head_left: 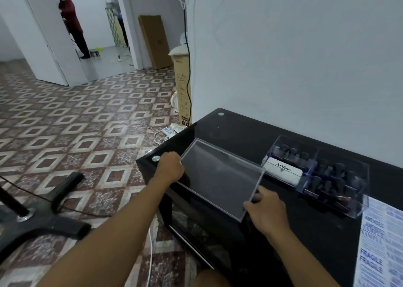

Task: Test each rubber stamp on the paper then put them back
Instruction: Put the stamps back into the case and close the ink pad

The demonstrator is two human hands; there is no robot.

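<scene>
Already uncovered, the clear acrylic box of dark-handled rubber stamps [322, 173] sits against the black glass desk's [244, 132] far edge, beside the stamped white paper [379, 243]. Left hand [171, 166] and right hand [265, 208] pinch the clear acrylic lid [220, 177] at the desk's left corner; I judge it could slide off.

- The left hand [171, 166] was bare, with no glove, ring or watch to be seen.
- The right hand [265, 212] was bare too, its wrist free of any band.
- Both forearms were uncovered from wrist to the frame's lower edge; no sleeve or cuff showed on either.
- The arms were slender and smooth, with no marks or jewellery that could be made out.
- A bare knee showed at the bottom edge between the arms; whatever was worn above it lay out of view.
</scene>
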